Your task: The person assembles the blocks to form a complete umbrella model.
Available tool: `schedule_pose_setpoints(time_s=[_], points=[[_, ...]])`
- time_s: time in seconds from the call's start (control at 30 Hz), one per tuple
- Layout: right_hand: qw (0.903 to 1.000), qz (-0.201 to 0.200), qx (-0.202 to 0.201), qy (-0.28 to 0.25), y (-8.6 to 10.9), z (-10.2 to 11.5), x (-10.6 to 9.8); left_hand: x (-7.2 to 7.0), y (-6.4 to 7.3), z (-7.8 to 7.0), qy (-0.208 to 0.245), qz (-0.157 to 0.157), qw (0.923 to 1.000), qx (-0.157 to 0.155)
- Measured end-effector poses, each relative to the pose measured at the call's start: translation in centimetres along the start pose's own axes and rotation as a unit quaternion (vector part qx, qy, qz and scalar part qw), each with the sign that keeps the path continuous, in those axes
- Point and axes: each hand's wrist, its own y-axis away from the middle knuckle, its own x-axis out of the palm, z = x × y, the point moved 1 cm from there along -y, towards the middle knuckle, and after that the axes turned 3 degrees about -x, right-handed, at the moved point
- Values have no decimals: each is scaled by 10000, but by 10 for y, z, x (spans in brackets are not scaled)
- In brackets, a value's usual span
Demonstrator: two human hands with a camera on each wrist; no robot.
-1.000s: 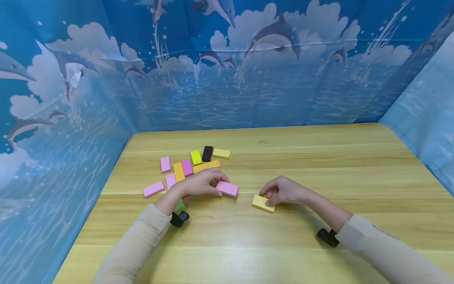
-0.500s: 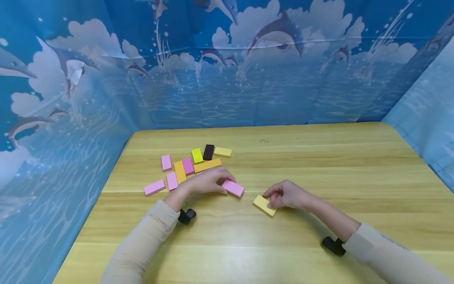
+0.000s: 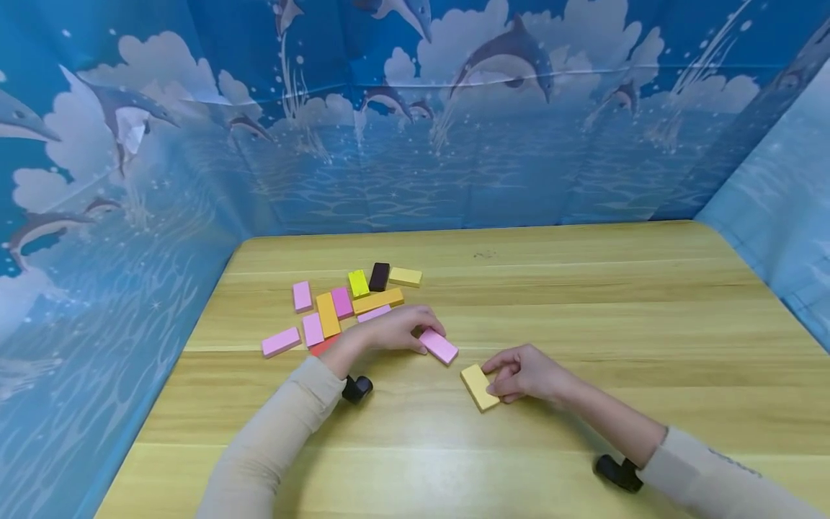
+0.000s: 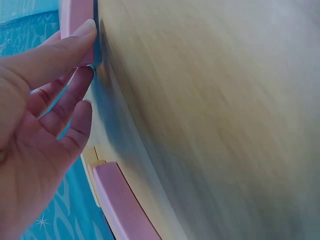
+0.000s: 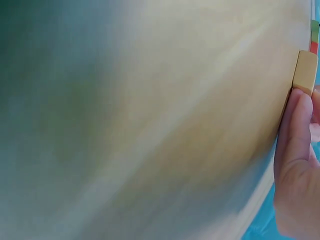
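— What place is on my remote feed?
— A makeshift filming booth, I'd say: creased, dolphin-print sheets [image 3: 415,187] wall in a wood-grain table [image 3: 583,310] on three sides, with black wrist cameras [image 3: 359,389] in shot.
— Home or office?
— I cannot tell; whatever lies beyond the sheets is hidden from me.

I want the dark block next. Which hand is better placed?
Probably the left hand: it is nearer the dark block than the right hand is. It would first have to release its pink block, but the right hand is no freer, pinching a yellow block.
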Motion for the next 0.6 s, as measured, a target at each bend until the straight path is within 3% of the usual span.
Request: schedule_pose_setpoints(time_s=[0.37, 0.6], points=[[9994, -8, -17, -341, 3, -6, 7, 2, -11, -5, -75, 208, 9995, 235], [9985, -92, 60, -537, 3, -5, 10, 5, -16, -5, 291, 314, 9976, 541]])
